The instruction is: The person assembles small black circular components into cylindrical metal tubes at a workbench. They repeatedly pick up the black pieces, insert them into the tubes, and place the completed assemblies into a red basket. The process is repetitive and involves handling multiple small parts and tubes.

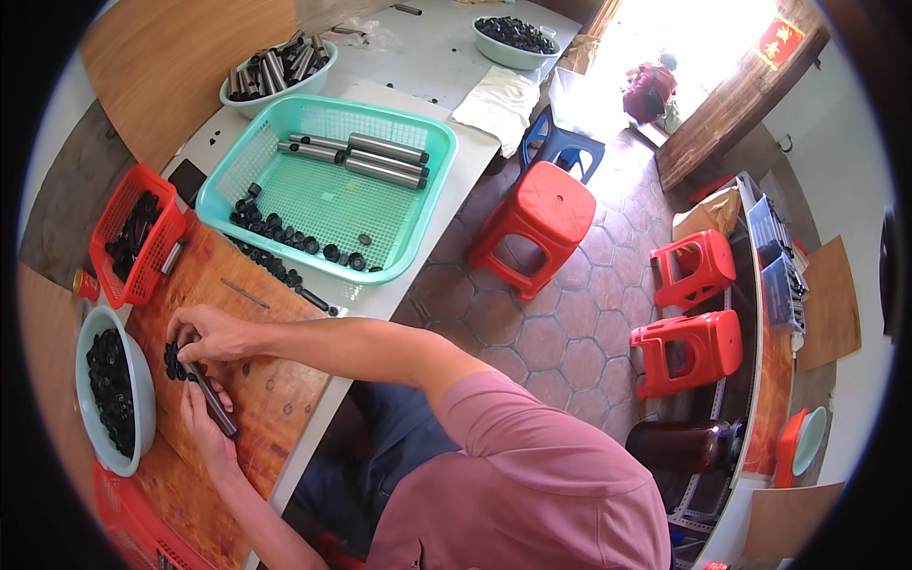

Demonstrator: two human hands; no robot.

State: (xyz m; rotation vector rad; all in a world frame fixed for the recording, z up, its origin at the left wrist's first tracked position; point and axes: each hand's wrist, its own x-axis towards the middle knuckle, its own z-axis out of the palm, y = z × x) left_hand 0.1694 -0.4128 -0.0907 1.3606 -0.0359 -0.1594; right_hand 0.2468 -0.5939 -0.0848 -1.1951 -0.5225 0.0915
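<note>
A steel tube with dark ends [218,408] lies slantwise in my left hand [204,427], whose fingers are wrapped round it from below. My right hand [217,334] is closed at the tube's upper end; what its fingertips pinch there is hidden. Next to that end, a small cluster of black caps [174,363] rests on the wooden board [275,380]. Farther off, a thin metal rod [245,293] lies on the board. More loose black caps and a dark rod-like piece [312,299] lie along the board's far edge.
A green basket [432,199] holds several steel tubes [388,148] and scattered black caps. To the left stand a red basket [171,223] and a pale bowl of black parts [144,408]. Another bowl [328,71] holds tubes. Red stools [546,209] stand on the floor; a person [651,90] crouches by the doorway.
</note>
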